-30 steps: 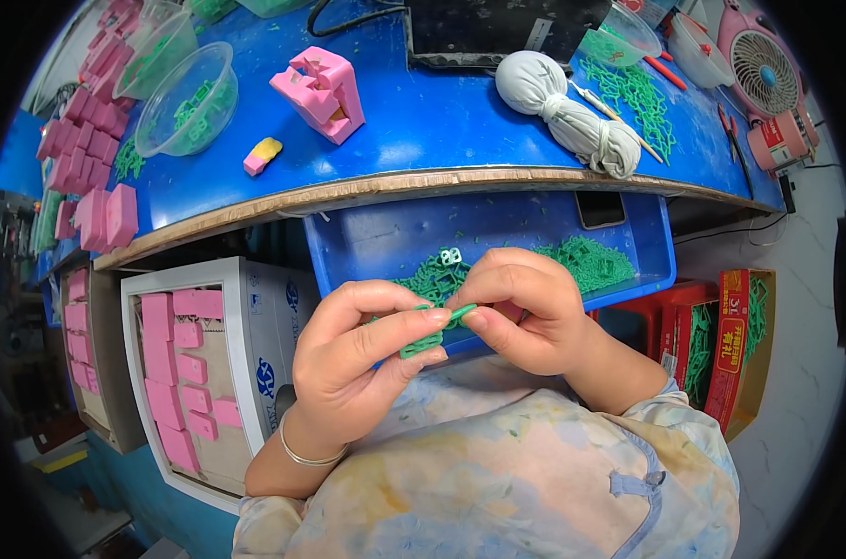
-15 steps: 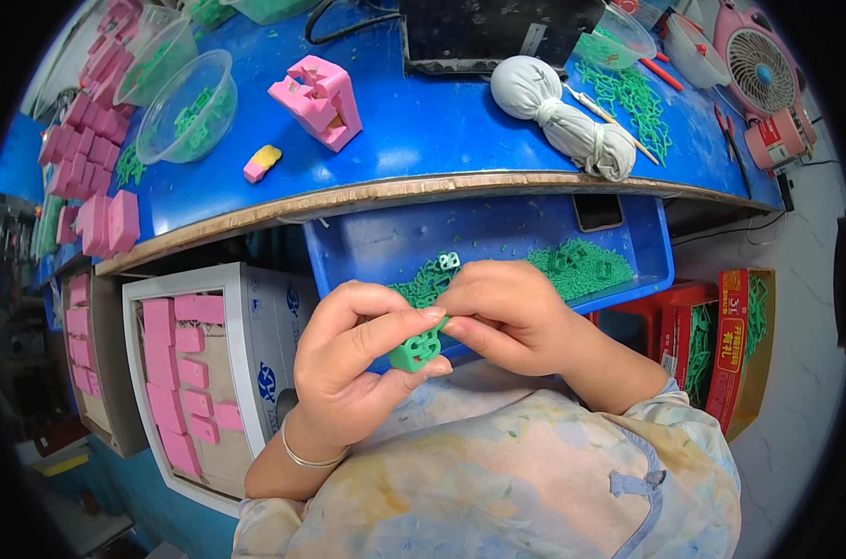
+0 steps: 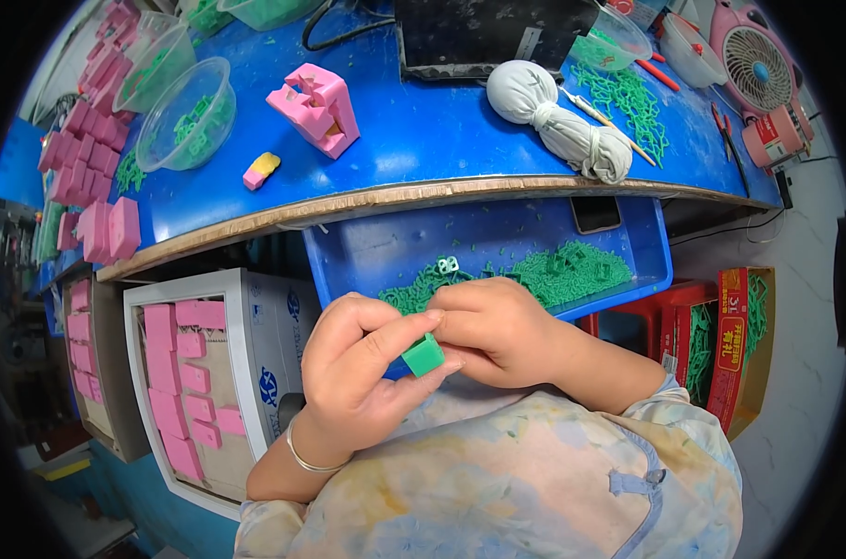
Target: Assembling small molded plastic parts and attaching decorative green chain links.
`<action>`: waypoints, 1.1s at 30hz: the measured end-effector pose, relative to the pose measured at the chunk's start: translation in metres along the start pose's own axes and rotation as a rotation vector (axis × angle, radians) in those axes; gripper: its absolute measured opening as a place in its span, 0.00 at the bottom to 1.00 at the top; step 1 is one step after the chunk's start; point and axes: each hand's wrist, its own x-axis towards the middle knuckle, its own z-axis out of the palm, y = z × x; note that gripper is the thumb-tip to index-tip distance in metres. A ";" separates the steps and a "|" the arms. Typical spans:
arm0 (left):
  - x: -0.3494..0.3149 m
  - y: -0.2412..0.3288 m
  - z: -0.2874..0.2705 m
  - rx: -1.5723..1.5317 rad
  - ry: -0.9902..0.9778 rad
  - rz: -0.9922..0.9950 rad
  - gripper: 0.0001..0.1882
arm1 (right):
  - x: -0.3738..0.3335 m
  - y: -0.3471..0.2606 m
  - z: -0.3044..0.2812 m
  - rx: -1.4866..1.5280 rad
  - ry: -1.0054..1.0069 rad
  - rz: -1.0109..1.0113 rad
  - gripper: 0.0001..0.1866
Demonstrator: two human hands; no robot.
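Observation:
My left hand (image 3: 362, 359) pinches a small green block (image 3: 424, 355), perhaps wax, between thumb and fingers above my lap. A smooth, flat face of the block shows. My right hand (image 3: 497, 335) is closed against the block's far right side, its fingertips mostly hidden behind the block and my left fingers. Just beyond my hands, a blue tray (image 3: 385, 238) contains a heap of small green bits (image 3: 572, 275). A pale green openwork piece (image 3: 448, 265) lies on the bits at the left.
On the blue table (image 3: 423, 140) stand a pink block mould (image 3: 316, 110), a tied white cloth bundle (image 3: 562, 121) and a clear bowl (image 3: 188, 116) of green pieces. A box of pink blocks (image 3: 167, 373) is at lower left; red boxes (image 3: 725, 354) are at right.
The green block has been turned between my fingers: its openwork face showed before, and a smooth face shows now. My right hand has moved slightly closer to my left.

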 end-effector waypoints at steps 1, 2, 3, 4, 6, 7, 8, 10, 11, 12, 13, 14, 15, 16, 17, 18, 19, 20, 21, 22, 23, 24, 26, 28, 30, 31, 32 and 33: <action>0.000 0.000 0.000 0.001 0.000 0.000 0.23 | 0.000 0.000 0.000 -0.002 -0.005 -0.008 0.04; 0.000 -0.001 0.000 0.010 0.001 0.011 0.23 | 0.000 0.000 0.001 -0.001 -0.006 -0.009 0.04; 0.000 -0.001 0.000 0.018 0.002 0.022 0.23 | 0.001 0.000 0.001 -0.003 -0.013 -0.002 0.05; 0.000 -0.001 0.001 0.018 0.003 0.022 0.23 | 0.001 -0.001 0.001 -0.005 -0.021 0.005 0.05; -0.001 -0.001 0.001 0.041 0.007 0.019 0.24 | 0.000 -0.001 0.002 -0.004 -0.022 0.011 0.05; -0.001 -0.001 0.001 0.041 0.008 0.019 0.24 | 0.000 -0.002 0.002 -0.004 -0.023 0.017 0.05; 0.000 0.000 0.000 -0.001 0.016 -0.001 0.22 | 0.000 -0.002 0.002 -0.003 -0.024 0.016 0.05; -0.001 -0.001 0.001 -0.044 0.024 -0.019 0.21 | 0.001 -0.005 0.000 0.140 -0.008 0.080 0.03; -0.004 -0.001 0.003 -0.313 0.076 -0.258 0.19 | 0.001 -0.007 -0.001 0.138 -0.008 0.080 0.03; -0.007 -0.001 0.005 -0.581 0.128 -0.496 0.18 | 0.001 -0.008 -0.001 0.189 0.044 0.097 0.03; -0.009 -0.003 0.006 -0.581 0.127 -0.493 0.18 | 0.001 -0.009 -0.002 0.240 0.096 0.115 0.02; -0.011 -0.005 0.007 -0.850 0.141 -0.630 0.17 | 0.001 -0.008 0.000 0.225 0.140 0.110 0.02; -0.013 -0.007 0.007 -1.118 0.154 -0.765 0.16 | 0.001 -0.008 0.000 0.224 0.142 0.108 0.02; -0.014 -0.010 0.007 -1.192 0.136 -0.789 0.16 | 0.002 -0.008 0.000 0.221 0.157 0.113 0.02; -0.015 -0.010 0.008 -1.191 0.134 -0.786 0.16 | 0.002 -0.008 0.000 0.217 0.173 0.118 0.02; -0.016 -0.009 0.008 -1.161 0.119 -0.795 0.14 | 0.002 -0.008 0.000 0.216 0.174 0.118 0.02; -0.016 -0.008 0.009 -1.130 0.104 -0.803 0.12 | 0.003 -0.008 0.001 0.215 0.191 0.128 0.02; -0.015 -0.007 0.011 -1.130 0.102 -0.800 0.12 | 0.003 -0.008 0.001 0.214 0.207 0.138 0.02; -0.013 -0.005 0.013 -1.073 0.114 -0.786 0.10 | 0.003 -0.008 0.001 0.213 0.208 0.137 0.02; -0.011 -0.003 0.013 -1.016 0.126 -0.770 0.09 | 0.003 -0.008 0.001 0.177 0.208 0.128 0.01; -0.012 -0.004 0.013 -1.015 0.125 -0.766 0.09 | 0.003 -0.008 0.001 0.141 0.208 0.118 0.01; -0.013 -0.005 0.013 -0.898 0.096 -0.746 0.09 | 0.004 -0.009 0.001 0.140 0.209 0.113 0.01; -0.013 -0.005 0.009 -0.776 0.071 -0.717 0.09 | 0.006 -0.011 0.000 0.082 0.166 0.107 0.02; -0.009 -0.007 0.005 -0.432 -0.019 -0.464 0.10 | 0.008 -0.008 -0.003 0.040 0.123 0.071 0.03; -0.004 -0.004 0.001 -0.292 -0.036 -0.364 0.10 | 0.010 -0.008 -0.004 -0.014 0.093 0.022 0.05; -0.002 -0.002 0.000 -0.160 -0.057 -0.277 0.11 | 0.011 -0.008 -0.005 -0.014 0.095 -0.002 0.05; 0.000 -0.002 -0.001 -0.087 -0.058 -0.178 0.13 | 0.011 -0.008 -0.005 -0.043 0.096 0.013 0.05; 0.001 -0.003 -0.002 -0.071 -0.049 -0.166 0.13 | 0.010 -0.008 -0.003 -0.074 0.099 0.031 0.05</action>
